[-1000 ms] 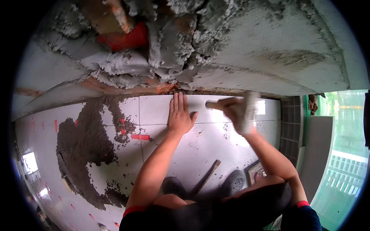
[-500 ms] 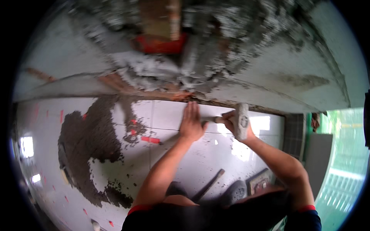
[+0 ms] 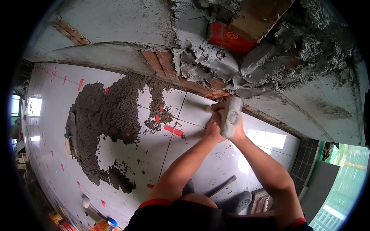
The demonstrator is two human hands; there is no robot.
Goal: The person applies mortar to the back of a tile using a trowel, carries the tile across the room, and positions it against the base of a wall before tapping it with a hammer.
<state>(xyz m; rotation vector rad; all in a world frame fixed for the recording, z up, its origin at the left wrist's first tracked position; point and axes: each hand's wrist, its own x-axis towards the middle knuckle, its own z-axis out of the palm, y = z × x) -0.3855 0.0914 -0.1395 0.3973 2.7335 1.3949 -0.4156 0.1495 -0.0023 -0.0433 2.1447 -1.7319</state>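
A whitish mallet (image 3: 231, 117) is in my right hand (image 3: 239, 130), its head covering much of that hand. The pale end of the handle pokes out to the left. My left hand (image 3: 214, 126) is drawn up against the right one and looks closed at the mallet's handle; its fingertips are partly hidden. Both hands are above the large white floor tiles (image 3: 194, 109), close to the base of the rough wall. A red strip (image 3: 174, 130) lies across a tile joint left of my hands.
Grey mortar (image 3: 108, 111) is heaped on the tiles at left, with a trowel (image 3: 68, 145) at its edge. A long tool (image 3: 221, 185) lies near my shoe (image 3: 242, 202). Ahead, the broken wall (image 3: 269, 65) holds a red box (image 3: 231, 37). Another mallet (image 3: 86, 203) lies lower left.
My left hand has left the tile by the wall, its flat fingers drawn in, and joined the right hand at the mallet. The view has turned, showing more floor at left.
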